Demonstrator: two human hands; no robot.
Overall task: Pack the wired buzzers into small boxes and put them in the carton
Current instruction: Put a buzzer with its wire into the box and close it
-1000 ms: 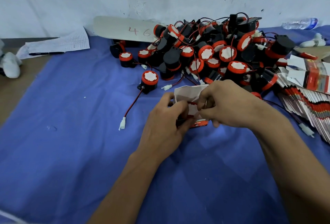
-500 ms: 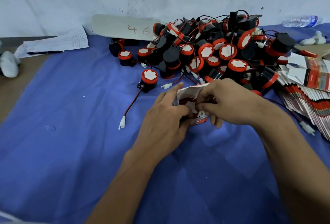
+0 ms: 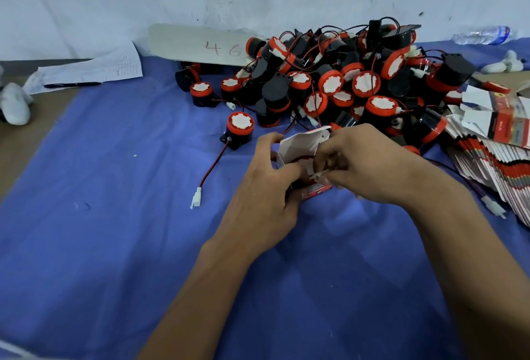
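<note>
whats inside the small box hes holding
Through the open top of the small box a red rim shows, likely a buzzer. Its body and most of its wire are hidden by the left hand and right hand.

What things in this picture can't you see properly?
Head view:
- Red-and-black buzzer inside the small white cardboard box: mostly hidden by the left hand and right hand.
- Writing on the lined paper sheet: too small.
- Stack of flat red-and-white boxes: cut off by the right edge.
</note>
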